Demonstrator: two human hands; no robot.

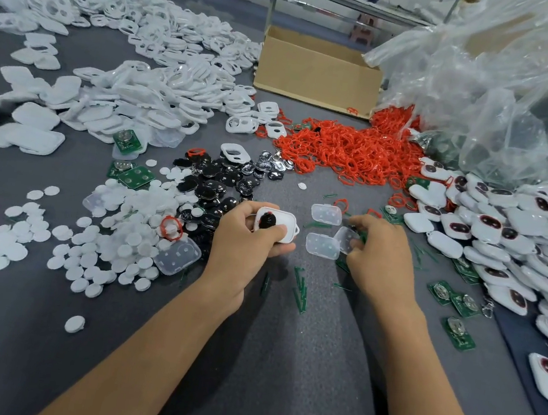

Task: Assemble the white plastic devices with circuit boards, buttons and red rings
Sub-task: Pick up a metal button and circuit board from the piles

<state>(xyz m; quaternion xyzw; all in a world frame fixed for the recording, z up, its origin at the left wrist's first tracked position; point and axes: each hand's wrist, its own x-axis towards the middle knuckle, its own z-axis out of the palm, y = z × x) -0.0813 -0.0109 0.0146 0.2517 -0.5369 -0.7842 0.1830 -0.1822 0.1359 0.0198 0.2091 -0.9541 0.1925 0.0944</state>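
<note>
Shell (275, 224) is mid-worktop (283, 346), toward the near edge, in the left grip (244, 238): fingers curled round it, thumb across it, black button (268, 220) seated. Right grip (380, 255) pinches a clear cover (344, 239) just beside. Advice: keep shell level, align cover's bumps with openings, press evenly, don't dislodge button.

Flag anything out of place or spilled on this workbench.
One red ring lies among the white discs, away from the red ring pile. Green slivers lie scattered on the grey mat.
</note>
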